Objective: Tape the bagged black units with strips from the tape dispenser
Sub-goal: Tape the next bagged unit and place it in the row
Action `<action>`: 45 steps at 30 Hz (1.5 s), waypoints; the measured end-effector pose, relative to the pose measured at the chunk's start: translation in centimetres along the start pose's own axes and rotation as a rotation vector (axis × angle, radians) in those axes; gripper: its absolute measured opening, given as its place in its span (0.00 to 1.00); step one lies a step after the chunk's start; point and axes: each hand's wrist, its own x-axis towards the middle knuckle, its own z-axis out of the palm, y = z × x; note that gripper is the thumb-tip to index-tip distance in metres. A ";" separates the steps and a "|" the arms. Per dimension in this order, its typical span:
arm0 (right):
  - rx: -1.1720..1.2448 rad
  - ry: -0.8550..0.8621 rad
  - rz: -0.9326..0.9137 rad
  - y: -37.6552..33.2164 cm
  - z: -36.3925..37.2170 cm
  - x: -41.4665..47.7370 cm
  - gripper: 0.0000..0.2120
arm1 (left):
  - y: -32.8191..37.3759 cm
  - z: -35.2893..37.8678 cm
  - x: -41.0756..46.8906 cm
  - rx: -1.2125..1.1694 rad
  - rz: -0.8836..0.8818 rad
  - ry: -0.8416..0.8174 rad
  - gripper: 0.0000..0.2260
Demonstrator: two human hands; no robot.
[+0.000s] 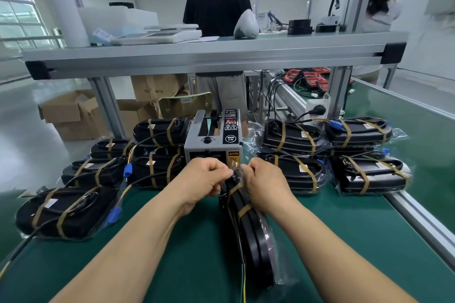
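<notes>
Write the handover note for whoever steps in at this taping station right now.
Hands: left hand and right hand both pinch the top end of one bagged black unit, standing on edge on the green belt before the tape dispenser.
Done: taped units lie in a left stack and a right stack beside the dispenser; the held one shows two tape bands.
Left: probably finish its bag end, then stack it.
</notes>
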 end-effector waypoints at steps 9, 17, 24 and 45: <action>-0.062 0.009 -0.021 0.1 -0.1 -0.1 0.15 | -0.4 0.0 0.9 -0.031 -0.001 -0.014 0.06; -0.066 0.013 -0.032 -0.1 -0.1 -0.2 0.15 | -0.8 0.2 1.5 0.034 0.021 0.014 0.11; -0.048 0.016 -0.036 0.0 -0.2 -0.3 0.15 | -0.6 0.3 1.3 0.040 0.052 0.010 0.09; 0.054 0.034 0.009 0.6 -0.1 0.1 0.15 | -1.8 3.2 0.5 -0.317 -0.191 0.128 0.12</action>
